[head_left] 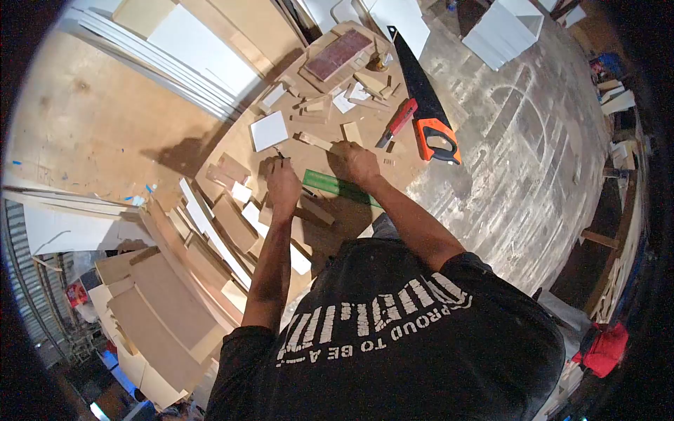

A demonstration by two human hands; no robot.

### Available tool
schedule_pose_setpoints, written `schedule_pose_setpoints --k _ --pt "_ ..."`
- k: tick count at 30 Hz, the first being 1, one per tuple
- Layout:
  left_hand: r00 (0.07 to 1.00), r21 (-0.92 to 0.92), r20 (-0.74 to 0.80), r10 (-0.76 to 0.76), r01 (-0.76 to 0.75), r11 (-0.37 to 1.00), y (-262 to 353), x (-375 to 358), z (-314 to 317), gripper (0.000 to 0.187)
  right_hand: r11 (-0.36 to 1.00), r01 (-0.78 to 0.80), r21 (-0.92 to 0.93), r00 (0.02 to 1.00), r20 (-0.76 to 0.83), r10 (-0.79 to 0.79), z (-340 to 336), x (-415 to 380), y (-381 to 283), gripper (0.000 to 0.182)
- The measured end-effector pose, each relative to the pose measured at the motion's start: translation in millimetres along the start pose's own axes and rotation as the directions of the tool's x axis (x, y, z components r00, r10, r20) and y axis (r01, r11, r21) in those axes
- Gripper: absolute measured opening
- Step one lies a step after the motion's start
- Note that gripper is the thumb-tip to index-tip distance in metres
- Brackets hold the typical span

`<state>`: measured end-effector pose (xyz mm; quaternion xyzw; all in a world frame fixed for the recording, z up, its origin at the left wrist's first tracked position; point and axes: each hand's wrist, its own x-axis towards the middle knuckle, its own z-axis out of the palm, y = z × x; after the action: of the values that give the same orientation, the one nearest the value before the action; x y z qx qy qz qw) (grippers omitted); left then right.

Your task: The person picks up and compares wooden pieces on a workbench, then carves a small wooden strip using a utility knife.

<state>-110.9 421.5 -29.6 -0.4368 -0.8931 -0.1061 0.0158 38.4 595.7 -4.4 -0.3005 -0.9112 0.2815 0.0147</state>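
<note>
My left hand [282, 184] is closed above the work board, with a small dark thin tip poking out past its fingers; what it belongs to I cannot make out. Close by, my right hand [357, 164] has its fingers closed at the near end of a small wooden strip [314, 142]. Between and below the hands lies a green ruler [328, 183], partly under my right forearm. A white square piece [269, 131] rests just beyond my left hand. To the right of my right hand are a red-handled cutter [401, 119] and a handsaw with an orange-and-black handle [437, 140].
Wood offcuts [316, 107] and a reddish-brown block [338, 55] lie at the board's far end. Long strips and boards [228, 224] crowd the left side. A large plywood sheet [91, 105] stands at upper left. Scuffed concrete floor [519, 154] stretches right.
</note>
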Motion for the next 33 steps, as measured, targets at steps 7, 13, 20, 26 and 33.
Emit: schedule_pose_setpoints --k 7,13,20,26,33 --pt "0.985 -0.042 -0.001 0.171 -0.171 0.984 61.4 16.3 -23.7 0.047 0.981 0.148 0.126 0.988 -0.068 -0.141 -39.2 -13.7 17.0 0.042" --pt "0.914 -0.518 0.322 0.248 -0.050 0.854 82.9 51.0 24.1 0.052 0.898 0.340 0.279 0.936 -0.186 -0.297 -31.6 12.3 84.0 0.045" --pt "0.914 -0.697 0.269 0.303 -0.032 0.716 72.4 51.5 48.1 0.049 0.975 0.112 -0.190 0.961 -0.227 -0.155 -69.9 15.0 155.2 0.053" --pt "0.923 -0.547 0.357 0.143 0.083 0.833 106.2 43.7 16.3 0.045 0.755 0.401 -0.520 0.912 0.150 -0.381 -86.9 56.3 183.1 0.041" --pt "0.924 -0.741 0.358 0.134 0.195 0.642 121.0 8.8 59.7 0.047 0.911 0.326 -0.253 0.945 0.070 -0.319 -103.3 62.6 190.3 0.027"
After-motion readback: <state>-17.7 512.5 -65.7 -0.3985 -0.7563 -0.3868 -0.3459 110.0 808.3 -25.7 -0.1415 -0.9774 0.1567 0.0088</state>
